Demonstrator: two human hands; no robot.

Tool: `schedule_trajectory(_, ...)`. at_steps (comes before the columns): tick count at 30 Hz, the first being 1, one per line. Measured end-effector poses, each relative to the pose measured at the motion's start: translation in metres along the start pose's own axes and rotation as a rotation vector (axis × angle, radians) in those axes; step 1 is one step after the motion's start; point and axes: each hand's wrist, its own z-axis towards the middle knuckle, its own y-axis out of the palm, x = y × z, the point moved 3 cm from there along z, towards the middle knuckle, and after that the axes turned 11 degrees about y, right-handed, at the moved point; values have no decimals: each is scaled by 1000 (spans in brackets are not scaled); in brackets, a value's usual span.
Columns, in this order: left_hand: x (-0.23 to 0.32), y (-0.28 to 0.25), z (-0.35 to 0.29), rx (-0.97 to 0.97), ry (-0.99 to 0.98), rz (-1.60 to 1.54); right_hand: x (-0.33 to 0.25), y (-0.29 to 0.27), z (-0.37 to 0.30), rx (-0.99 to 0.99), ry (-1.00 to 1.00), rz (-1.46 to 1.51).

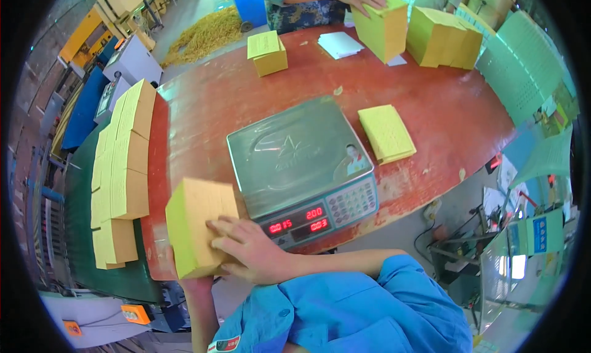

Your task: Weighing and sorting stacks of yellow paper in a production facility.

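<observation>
Workshop, red table point(203, 119): scale point(289, 156) by the near edge, yellow block point(196, 217) at the near left corner. Left hand point(197, 283) clasps it low, right hand point(247, 245) presses its side, both closed on it. Probably stiff and fairly heavy, loose-leaved perhaps; best taken by opposite faces, palm underneath.

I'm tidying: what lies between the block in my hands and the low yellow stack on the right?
The digital scale, on the red table; head view.

A blue wheeled bin point(248, 5) stands upper left of centre — a yellowish scrap heap point(206, 36) lies beside it.
</observation>
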Motion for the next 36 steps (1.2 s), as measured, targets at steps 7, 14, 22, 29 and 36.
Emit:
schedule_trajectory(7, -123, 134, 64, -220, -175, -515, 25, -156, 37, 256, -99, -345)
schedule_trajectory(14, -183, 179, 70, -18, -386, -740, 55, -221, 65, 101, 86, -254)
schedule_trajectory(22, -81, 58, 5, -443, -720, 4, 51, -183, 43, 27, -10, -527)
schedule_trajectory(29, 145, -128, 176, 87, 774, 1943, -10, -169, 45, 126, 83, -787)
schedule_trajectory(36, 182, -236, 309, -79, 67, 2494, -38, -47, 23, 178, 10, -395)
